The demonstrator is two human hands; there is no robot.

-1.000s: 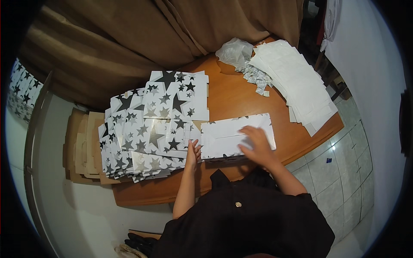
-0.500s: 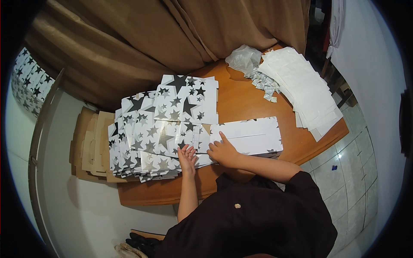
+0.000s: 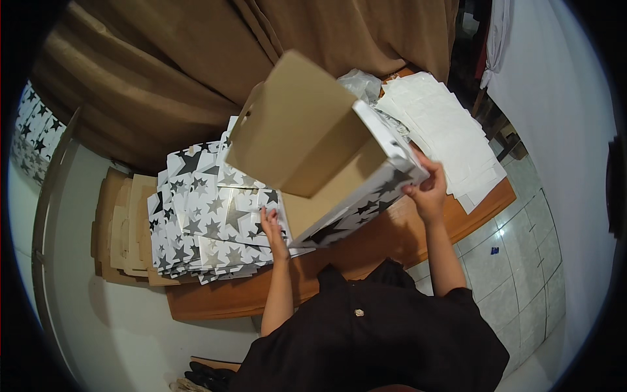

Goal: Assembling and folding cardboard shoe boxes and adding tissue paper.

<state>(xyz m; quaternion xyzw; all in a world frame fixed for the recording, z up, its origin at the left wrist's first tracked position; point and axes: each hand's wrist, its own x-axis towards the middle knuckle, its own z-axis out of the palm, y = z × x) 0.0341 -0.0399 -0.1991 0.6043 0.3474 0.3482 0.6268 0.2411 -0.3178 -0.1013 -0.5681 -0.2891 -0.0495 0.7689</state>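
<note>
A cardboard box with black and grey stars on white is raised and tilted over the table. Its lid stands swung up, showing a plain brown inside. At the box's right end, my right hand grips the corner, thumb in front and fingers behind. My left hand is beside the lower left end of the box with its fingers stretched out; whether it touches the box I cannot tell. Flat star-printed cardboard sheets lie in an overlapping pile left of the box, partly hidden by the lid.
Brown cardboard pieces lean beyond the pile's left side. White paper sheets spread over the right of the wooden table, near a clear plastic bag. A brown curtain hangs behind the table.
The box has come up off the table and tilted, and its brown inside now shows. My right hand has moved right from its top to its end corner.
</note>
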